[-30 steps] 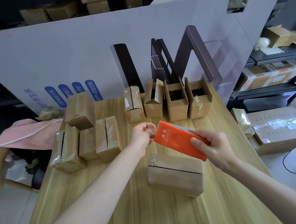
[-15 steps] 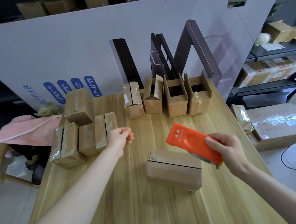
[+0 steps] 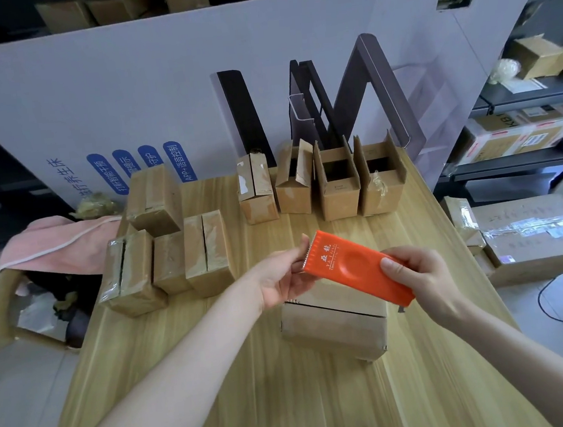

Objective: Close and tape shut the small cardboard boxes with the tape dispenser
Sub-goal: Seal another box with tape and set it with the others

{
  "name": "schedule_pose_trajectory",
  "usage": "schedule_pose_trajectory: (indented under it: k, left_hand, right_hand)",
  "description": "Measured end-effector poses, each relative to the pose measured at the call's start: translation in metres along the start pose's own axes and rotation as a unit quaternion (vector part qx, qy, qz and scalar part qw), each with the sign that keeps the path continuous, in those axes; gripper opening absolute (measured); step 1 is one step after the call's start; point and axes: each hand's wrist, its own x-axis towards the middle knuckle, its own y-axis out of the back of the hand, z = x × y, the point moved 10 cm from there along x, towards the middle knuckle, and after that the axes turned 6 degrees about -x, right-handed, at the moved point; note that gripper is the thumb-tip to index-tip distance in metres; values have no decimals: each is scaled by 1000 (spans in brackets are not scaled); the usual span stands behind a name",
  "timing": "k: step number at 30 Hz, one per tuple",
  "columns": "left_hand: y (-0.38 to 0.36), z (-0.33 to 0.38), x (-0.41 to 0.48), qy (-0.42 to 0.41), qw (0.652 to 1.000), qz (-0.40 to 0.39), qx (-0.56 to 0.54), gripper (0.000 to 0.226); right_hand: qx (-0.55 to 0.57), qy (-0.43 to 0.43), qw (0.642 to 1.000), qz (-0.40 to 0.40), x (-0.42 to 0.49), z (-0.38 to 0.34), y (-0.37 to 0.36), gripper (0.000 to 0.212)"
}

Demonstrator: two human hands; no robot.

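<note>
An orange tape dispenser (image 3: 354, 267) hangs above a closed cardboard box (image 3: 332, 329) lying on its side on the wooden table (image 3: 250, 405). My right hand (image 3: 420, 275) grips the dispenser's near end. My left hand (image 3: 284, 278) pinches at the dispenser's toothed far end; any tape there is too thin to make out. Several taped boxes (image 3: 167, 255) are grouped at the left. A row of open-flapped boxes (image 3: 337, 183) stands at the back.
A big white cardboard sheet (image 3: 158, 87) leans behind the table with dark folded bags (image 3: 331, 105) against it. A pink cloth (image 3: 59, 245) covers a chair at left. Larger parcels (image 3: 533, 240) lie on the floor at right, beside shelves.
My left hand, which had drawn away to the left, has come back to the dispenser's toothed end. My right hand has lifted the dispenser slightly over the box.
</note>
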Motion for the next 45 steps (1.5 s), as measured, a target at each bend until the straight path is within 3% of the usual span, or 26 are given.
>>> schedule_pose_trajectory:
  k: [4,8,10,14,16,19,21,24,29,33,37,41,45]
  left_hand:
    - [-3,2,-5,16,997,-45,-57,57]
    - [3,4,-2,-12,999,-8,-35,15]
    - [7,5,0,-20,999,11,-32,6]
    - [-4,10,-9,-22,996,-66,-59,41]
    - [-5,9,-10,-22,994,-81,-68,37]
    - [1,4,-6,-11,991,-40,-125,9]
    - [5,3,-3,-8,993,-6,-120,14]
    - [18,14,2,-54,995,83,-12,18]
    - [28,36,-7,-148,968,191,63,26]
    - [33,41,-9,-207,936,255,129,34]
    - [33,45,0,-217,930,252,154,30]
    - [43,43,7,-182,946,231,140,21]
    - [55,35,8,-176,939,255,146,34]
  right_hand:
    - [-7,2,1000,11,2,-1,3,24]
    - [-9,5,1000,10,4,-1,3,25]
    - [-13,3,1000,9,5,-1,2,25]
    - [5,-11,1000,19,6,3,4,25]
    - [15,-18,1000,13,6,4,3,25]
    - [39,-26,999,-5,5,4,-3,26]
    - [50,-29,998,-19,4,3,-7,27]
    - [28,-27,998,-43,2,4,-12,32]
    - [-18,-25,999,-35,1,9,-7,32]
    - [-93,18,995,-9,0,-1,-4,10]
    - [-159,30,987,17,4,-3,-7,10]
    - [-142,21,990,17,4,-1,-14,15]
    - [-180,9,984,-1,4,0,-27,16]
